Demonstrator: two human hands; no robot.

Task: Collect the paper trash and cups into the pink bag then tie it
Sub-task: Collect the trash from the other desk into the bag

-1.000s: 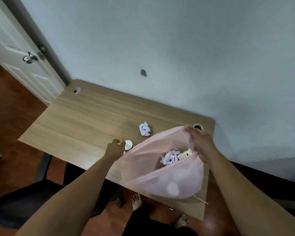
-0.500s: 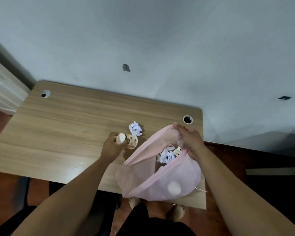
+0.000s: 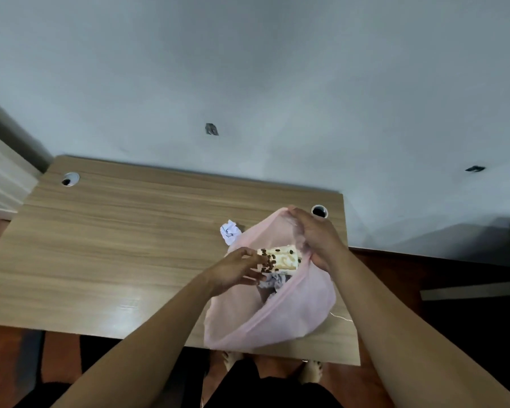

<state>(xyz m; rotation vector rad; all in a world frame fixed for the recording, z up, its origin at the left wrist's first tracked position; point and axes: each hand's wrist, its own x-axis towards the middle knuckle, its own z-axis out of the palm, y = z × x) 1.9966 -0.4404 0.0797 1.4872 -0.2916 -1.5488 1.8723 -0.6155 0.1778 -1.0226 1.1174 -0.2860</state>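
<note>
Noted: left hand held spotted paper cup over pink bag mouth; right hand clamped the rim, spreading it wide. Judged: release low, centred. One crumpled paper lay on worktop beside bag.

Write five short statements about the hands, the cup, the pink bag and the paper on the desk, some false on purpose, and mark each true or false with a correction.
1. The left hand holds a spotted cup at the mouth of the pink bag. True.
2. The right hand rests flat on the desk. False: it grips the bag's rim and holds it up.
3. A crumpled paper lies on the desk beside the bag. True.
4. The bag is tied shut. False: its mouth is open, showing other paper inside.
5. Two cups stand on the desk. False: no cup stands on it in view.
</note>
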